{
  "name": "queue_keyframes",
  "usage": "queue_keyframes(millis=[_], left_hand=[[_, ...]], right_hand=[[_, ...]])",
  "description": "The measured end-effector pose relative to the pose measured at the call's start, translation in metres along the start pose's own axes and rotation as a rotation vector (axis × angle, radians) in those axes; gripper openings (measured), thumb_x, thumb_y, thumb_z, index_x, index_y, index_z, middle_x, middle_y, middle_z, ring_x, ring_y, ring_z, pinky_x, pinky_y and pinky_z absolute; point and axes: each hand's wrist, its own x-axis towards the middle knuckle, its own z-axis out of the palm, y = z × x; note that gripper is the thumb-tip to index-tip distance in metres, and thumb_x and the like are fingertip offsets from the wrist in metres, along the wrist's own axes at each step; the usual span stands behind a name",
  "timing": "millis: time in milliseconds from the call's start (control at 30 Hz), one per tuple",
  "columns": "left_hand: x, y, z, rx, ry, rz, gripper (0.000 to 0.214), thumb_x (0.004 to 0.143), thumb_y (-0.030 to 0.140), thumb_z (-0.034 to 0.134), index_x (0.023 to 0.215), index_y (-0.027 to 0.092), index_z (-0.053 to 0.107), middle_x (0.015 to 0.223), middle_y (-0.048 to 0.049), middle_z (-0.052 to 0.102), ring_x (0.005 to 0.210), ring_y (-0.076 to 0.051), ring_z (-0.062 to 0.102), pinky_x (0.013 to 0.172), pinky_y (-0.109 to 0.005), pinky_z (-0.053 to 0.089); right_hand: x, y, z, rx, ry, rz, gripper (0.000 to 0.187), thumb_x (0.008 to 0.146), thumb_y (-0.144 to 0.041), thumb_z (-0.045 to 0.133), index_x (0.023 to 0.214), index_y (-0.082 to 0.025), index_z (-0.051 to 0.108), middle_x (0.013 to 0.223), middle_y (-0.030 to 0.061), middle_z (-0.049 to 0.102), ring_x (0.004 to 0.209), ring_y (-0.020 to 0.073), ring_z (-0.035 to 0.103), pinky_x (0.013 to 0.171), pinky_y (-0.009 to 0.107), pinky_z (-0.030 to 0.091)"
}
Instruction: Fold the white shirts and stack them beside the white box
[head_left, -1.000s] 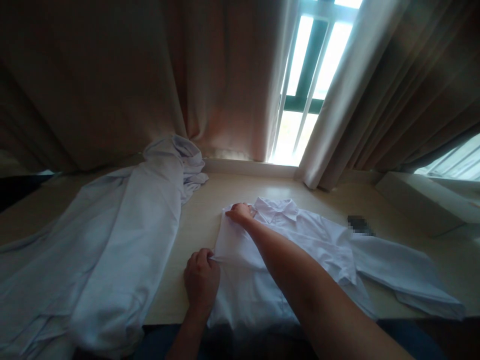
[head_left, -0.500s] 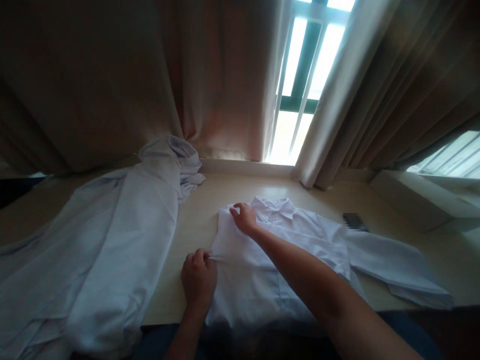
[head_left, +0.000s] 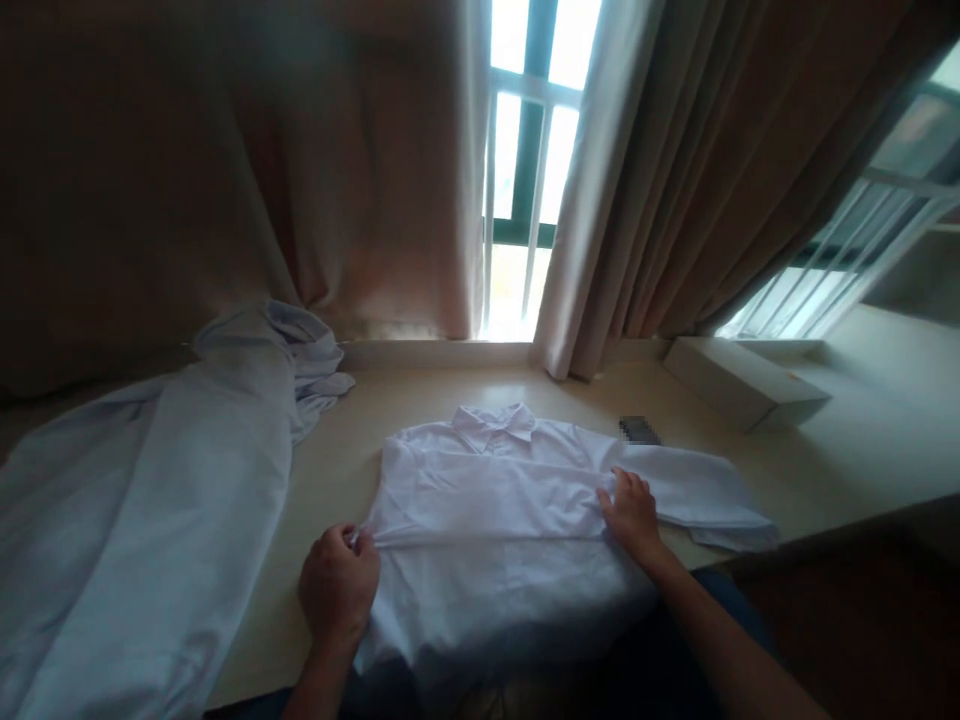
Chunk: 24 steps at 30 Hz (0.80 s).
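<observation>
A white collared shirt (head_left: 480, 500) lies spread on the table in front of me, collar toward the window. Its left edge is pinched in my left hand (head_left: 341, 575), which is closed on the fabric. My right hand (head_left: 631, 510) rests on the shirt's right side near the sleeve, thumb apart from the bent fingers. Wrinkles gather by its thumb, and a long crease crosses the front between both hands. The right sleeve stretches out beyond my right hand. The shirt's lower part hangs toward my lap in shadow.
More white garments (head_left: 172, 470) are heaped on the left of the pale table (head_left: 322, 470). A small dark, blurred-out object (head_left: 640, 430) lies behind the right sleeve. A pale box-like block (head_left: 742, 385) stands at the back right. Curtains (head_left: 630, 180) hang by the window (head_left: 517, 200).
My right hand has moved from the shirt's left shoulder across to its right side. My left hand still pinches the left edge. The view has turned right.
</observation>
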Motion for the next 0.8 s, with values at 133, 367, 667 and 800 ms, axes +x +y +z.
queue_keyframes(millis=[133,367,667,800], left_hand=[[0.001,-0.004,0.003,0.053,-0.021,0.047,0.036,0.089,0.04,0.04,0.097,0.015,0.063,0.084,-0.0119,0.063,0.081,-0.026,0.057,0.072,-0.034,0.042],[0.005,-0.007,0.006,0.041,-0.038,-0.011,0.033,0.088,0.032,0.037,0.094,0.013,0.063,0.086,-0.0135,0.065,0.081,-0.025,0.06,0.073,-0.033,0.043],[0.014,-0.002,-0.003,-0.074,-0.161,-0.193,0.053,0.09,0.047,0.028,0.107,0.008,0.061,0.098,-0.0191,0.067,0.09,-0.029,0.063,0.076,-0.035,0.045],[0.053,0.01,-0.004,-0.018,-0.288,-0.173,0.079,0.081,0.071,0.03,0.112,0.006,0.063,0.102,-0.0236,0.067,0.096,-0.035,0.063,0.081,-0.041,0.046]], right_hand=[[0.02,0.022,-0.011,0.053,-0.166,0.154,0.04,0.075,-0.039,0.063,0.107,-0.015,0.065,0.108,0.0178,0.064,0.105,0.032,0.057,0.085,0.038,0.042],[0.049,-0.009,-0.027,0.374,-0.162,0.002,0.019,0.076,-0.029,0.058,0.091,-0.019,0.064,0.092,0.0057,0.069,0.086,0.0194,0.063,0.071,0.025,0.045],[0.068,-0.034,0.007,0.817,-0.209,0.122,0.034,0.069,-0.038,0.065,0.092,-0.014,0.068,0.08,0.0075,0.07,0.07,0.0212,0.065,0.058,0.025,0.048],[0.063,-0.02,0.032,0.738,-0.195,0.149,0.043,0.062,-0.031,0.069,0.101,-0.013,0.067,0.098,0.011,0.07,0.09,0.0257,0.066,0.072,0.028,0.049]])
